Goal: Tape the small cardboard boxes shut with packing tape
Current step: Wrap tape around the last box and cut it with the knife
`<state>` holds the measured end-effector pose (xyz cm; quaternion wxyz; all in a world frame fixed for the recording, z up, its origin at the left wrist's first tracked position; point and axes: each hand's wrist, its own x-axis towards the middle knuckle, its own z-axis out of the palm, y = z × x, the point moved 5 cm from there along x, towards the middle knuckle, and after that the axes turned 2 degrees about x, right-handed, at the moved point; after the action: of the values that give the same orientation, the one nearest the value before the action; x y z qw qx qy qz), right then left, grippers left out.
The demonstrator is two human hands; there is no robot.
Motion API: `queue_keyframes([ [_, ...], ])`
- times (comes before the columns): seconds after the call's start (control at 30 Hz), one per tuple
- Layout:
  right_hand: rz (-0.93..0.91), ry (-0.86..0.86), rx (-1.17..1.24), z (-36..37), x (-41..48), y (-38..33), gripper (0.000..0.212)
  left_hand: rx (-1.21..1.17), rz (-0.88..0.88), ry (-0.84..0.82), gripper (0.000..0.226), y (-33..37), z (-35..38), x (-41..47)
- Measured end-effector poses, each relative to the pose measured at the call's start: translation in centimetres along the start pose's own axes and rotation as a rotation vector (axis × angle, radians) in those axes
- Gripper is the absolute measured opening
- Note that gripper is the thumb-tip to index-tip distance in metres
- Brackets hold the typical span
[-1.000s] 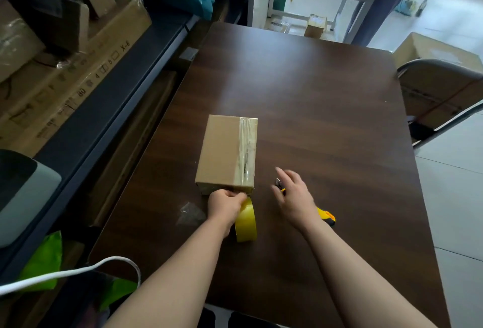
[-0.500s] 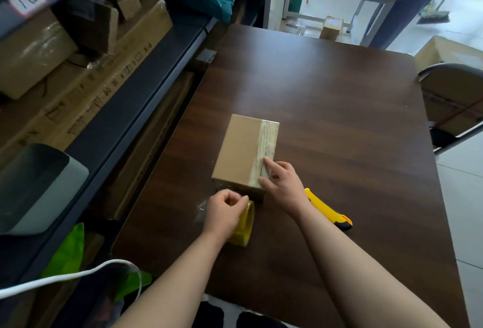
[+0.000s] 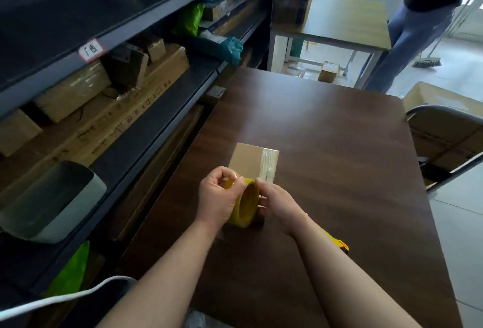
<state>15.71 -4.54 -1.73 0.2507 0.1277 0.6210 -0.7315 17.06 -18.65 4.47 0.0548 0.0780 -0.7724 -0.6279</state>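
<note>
- Cardboard box (image 3: 249, 162) is seen in the head view lying flat on the dark table (image 3: 339, 160), its long axis running away from the person, and a strip of clear tape (image 3: 269, 165) is already laid along its right edge.
- Just on the near side of the box, a yellow tape roll (image 3: 244, 203) is held on edge, its open core turned toward the right.
- The roll is wrapped from the left by the left hand (image 3: 218, 195), fingers curled closed over its top rim, so the roll is firmly held.
- The right hand (image 3: 278, 203) is set against the roll's right side, thumb and forefinger pinched together at the top of the rim; what is pinched cannot be made out for certain, though the loose tape end is the likely thing.
- The box lies directly beyond both hands, with its near end all but touching the roll; tape drawn forward from the pinch would therefore run along the long axis of the box.
- The right hand is judged nearer the taped edge, the left nearer the bare cardboard.
- A yellow cutter (image 3: 339, 245) is partly hidden under the right forearm, nearer the person than the box.
</note>
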Motion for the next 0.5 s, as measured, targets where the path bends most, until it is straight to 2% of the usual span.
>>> queue_keyframes([
  [0.03,-0.01,0.0,0.035,0.1,0.0,-0.2,0.028,-0.021,-0.009,-0.001,0.018,0.3,0.0,0.1],
  [0.13,-0.082,-0.01,0.11,0.5,-0.5,-1.3,0.024,-0.115,-0.094,-0.033,0.077,0.3,-0.2,0.4],
  [0.17,-0.11,-0.01,0.106,0.7,-0.6,-1.5,0.023,-0.111,-0.095,-0.038,0.083,0.3,-0.3,0.5],
  [0.27,-0.146,0.038,0.036,1.1,-0.6,-2.1,0.026,-0.027,-0.034,0.003,0.069,0.6,-0.6,0.8],
  [0.33,-0.163,0.183,-0.022,0.3,0.1,-2.4,0.028,0.096,0.035,0.078,0.057,0.7,-1.7,1.4],
  [0.4,-0.185,0.392,-0.196,-1.5,0.5,-3.0,0.033,0.273,0.106,0.122,0.049,0.1,-3.3,2.5],
  [0.5,-0.102,0.509,-0.473,-3.2,0.6,-2.1,0.042,0.562,0.064,0.069,0.038,-2.5,-5.7,4.7],
])
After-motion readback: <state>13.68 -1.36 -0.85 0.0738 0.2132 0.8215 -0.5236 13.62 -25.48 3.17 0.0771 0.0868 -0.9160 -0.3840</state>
